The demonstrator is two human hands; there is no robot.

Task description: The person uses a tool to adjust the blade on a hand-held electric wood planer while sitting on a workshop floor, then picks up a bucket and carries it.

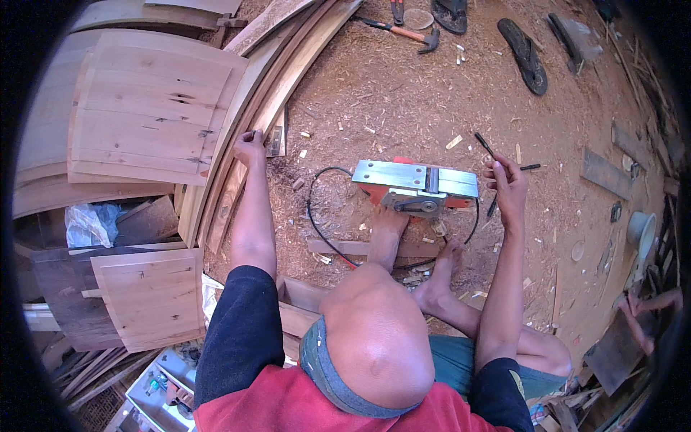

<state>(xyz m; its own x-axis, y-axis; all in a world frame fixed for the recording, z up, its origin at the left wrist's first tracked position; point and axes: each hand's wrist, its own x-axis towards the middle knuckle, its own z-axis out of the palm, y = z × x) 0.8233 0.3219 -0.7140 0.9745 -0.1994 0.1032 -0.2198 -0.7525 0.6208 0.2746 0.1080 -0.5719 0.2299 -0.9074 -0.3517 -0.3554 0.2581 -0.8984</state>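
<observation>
My left hand (250, 149) is at the edge of the long wooden planks (234, 155), fingers curled together; what they pinch, if anything, I cannot make out. Beside it lies a small metal plate or blade (277, 140). My right hand (508, 186) is closed round the middle of a black three-armed Y-shaped wrench (484, 143), its arms sticking out between and past my fingers. Just left of that hand, an electric hand planer (392, 175) with an orange body lies upside down. Its metal sole and cutter slot face up, and my bare foot (389, 222) is against it.
The planer's black cable (310, 205) loops over shaving-strewn ground. A claw hammer (407, 32) and sandals (523, 56) lie at the far side. Flat wooden panels (147, 108) are stacked at left, above a white toolbox (140, 392). Wood offcuts (606, 173) lie at right.
</observation>
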